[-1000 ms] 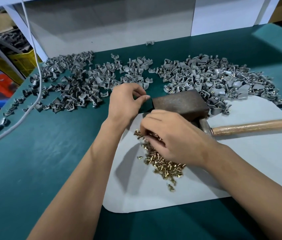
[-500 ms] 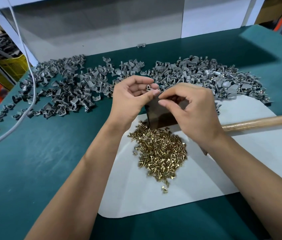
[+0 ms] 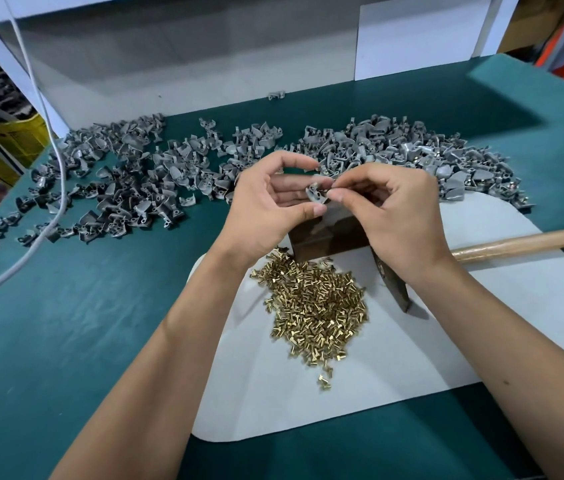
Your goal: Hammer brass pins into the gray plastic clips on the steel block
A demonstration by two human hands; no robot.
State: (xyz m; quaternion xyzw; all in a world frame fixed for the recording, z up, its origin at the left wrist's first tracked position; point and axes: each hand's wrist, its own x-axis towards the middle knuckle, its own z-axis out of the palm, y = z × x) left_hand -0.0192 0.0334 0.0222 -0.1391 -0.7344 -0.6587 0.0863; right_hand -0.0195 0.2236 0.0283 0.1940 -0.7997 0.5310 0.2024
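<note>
Gray plastic clip (image 3: 315, 192), small with round holes, is pinched in our left hand (image 3: 266, 206) above the steel block (image 3: 325, 237); our right hand (image 3: 395, 206) pinches something tiny against it, mid-tabletop.

The pins (image 3: 315, 306) are shiny yellow brass. The clips (image 3: 128, 188) are dull gray plastic. The block (image 3: 329, 237) is dark, rough metal. The hammer (image 3: 530, 240) handle is smooth pale wood. The table (image 3: 66, 323) top is matt green cloth, and the mat (image 3: 481, 323) is matt gray.
</note>
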